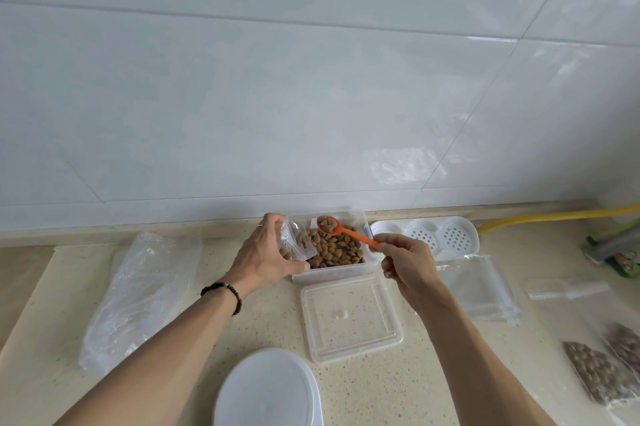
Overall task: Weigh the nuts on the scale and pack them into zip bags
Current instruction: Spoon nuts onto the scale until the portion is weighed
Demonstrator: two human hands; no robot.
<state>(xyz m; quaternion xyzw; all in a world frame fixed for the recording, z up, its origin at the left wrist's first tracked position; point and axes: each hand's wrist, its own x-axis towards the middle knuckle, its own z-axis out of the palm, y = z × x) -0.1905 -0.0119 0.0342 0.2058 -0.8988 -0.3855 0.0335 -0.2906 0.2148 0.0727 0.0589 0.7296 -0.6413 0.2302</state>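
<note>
From the head view, the left hand (265, 252) grasps a small zip bag (297, 241) with a few nuts inside, beside the clear nut container (332, 245) on the table (270, 321). The right hand (407, 264) pinches an orange spoon (346, 230) loaded with nuts above that container.

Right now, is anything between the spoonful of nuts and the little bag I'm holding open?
Nothing visible. The orange spoon, loaded with nuts, hangs over the nut container, and the zip bag in the left hand is just beside it, with only open air between them.
</note>
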